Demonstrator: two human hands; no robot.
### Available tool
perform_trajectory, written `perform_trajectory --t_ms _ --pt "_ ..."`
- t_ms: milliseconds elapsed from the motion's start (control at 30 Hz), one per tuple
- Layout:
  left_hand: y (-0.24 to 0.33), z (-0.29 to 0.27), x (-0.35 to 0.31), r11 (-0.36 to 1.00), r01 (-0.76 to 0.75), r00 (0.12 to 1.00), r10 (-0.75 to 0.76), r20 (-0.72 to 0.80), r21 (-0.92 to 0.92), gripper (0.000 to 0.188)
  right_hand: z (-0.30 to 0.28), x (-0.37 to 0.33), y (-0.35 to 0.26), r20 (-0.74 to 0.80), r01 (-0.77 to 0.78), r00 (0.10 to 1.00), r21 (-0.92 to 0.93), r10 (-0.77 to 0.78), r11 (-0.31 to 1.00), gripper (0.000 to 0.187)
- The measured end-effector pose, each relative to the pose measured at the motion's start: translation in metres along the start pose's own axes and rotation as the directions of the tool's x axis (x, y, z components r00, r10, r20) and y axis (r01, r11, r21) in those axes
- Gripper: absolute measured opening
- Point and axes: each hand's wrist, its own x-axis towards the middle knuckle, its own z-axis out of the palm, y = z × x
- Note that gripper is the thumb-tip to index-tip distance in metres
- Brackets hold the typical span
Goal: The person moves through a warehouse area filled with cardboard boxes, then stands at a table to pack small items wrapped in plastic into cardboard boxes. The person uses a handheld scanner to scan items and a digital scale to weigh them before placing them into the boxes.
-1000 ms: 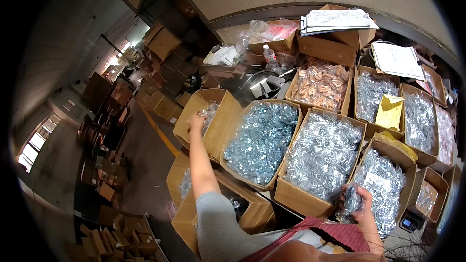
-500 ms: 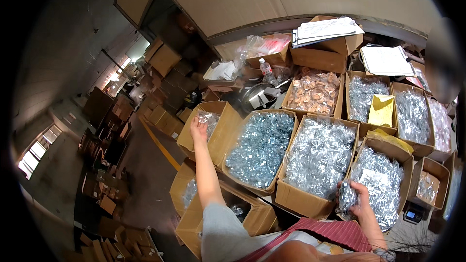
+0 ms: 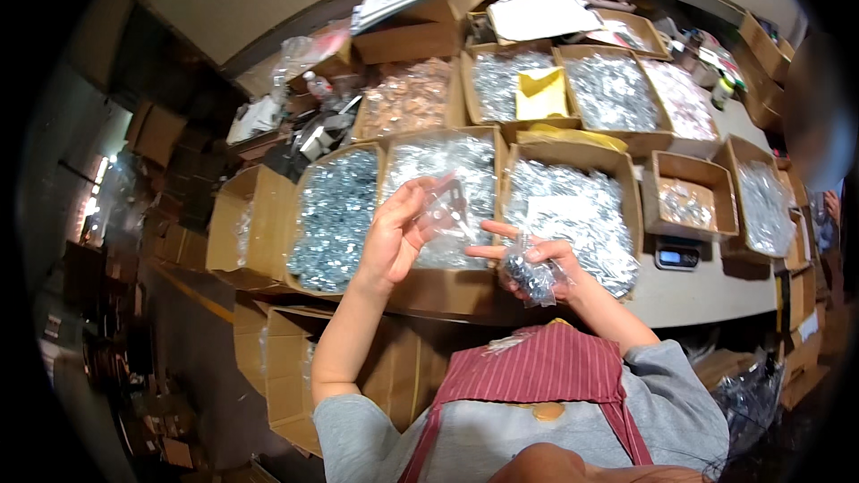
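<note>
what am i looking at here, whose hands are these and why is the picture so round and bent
This is one view from a wide fisheye camera worn on a person's head, looking down at their own two bare hands, so straight edges curve near the rim. No machine is involved. The left hand pinches a small clear plastic bag. The right hand holds a small bag of metal parts. In front of them a table carries open cardboard boxes full of bagged shiny hardware, plus a small scale. The striped apron belongs to the wearer.
</note>
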Motion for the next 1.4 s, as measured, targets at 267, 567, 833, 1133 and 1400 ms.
perform_trajectory --t_ms 267,567,833,1133,1400 --pt "-0.065 0.093 -0.024 0.981 -0.012 0.986 -0.020 0.165 0.193 0.036 0.025 -0.094 -0.008 0.031 0.055 0.998 0.168 -0.061 0.984 0.078" --pt "-0.116 0.126 -0.089 0.952 0.096 0.995 -0.102 0.004 0.291 0.036 -0.014 -0.209 -0.071 -0.222 0.377 0.873 -0.255 -0.434 0.890 0.063" --pt "-0.137 0.081 -0.167 0.965 0.081 0.907 0.032 -0.419 0.250 0.032 -0.073 -0.259 -0.229 0.308 -0.368 0.290 -0.838 -0.906 -0.403 0.048" --pt "-0.166 0.014 -0.204 0.933 0.096 0.896 0.071 -0.438 0.348 0.024 -0.183 -0.302 -0.265 -0.094 -0.756 0.585 -0.425 -0.806 -0.498 0.057" --pt "-0.119 -0.172 -0.277 0.701 -0.019 0.646 0.553 -0.526 0.713 0.020 -0.039 -0.151 -0.103 0.229 -0.290 0.571 -0.842 -0.788 -0.455 0.025"
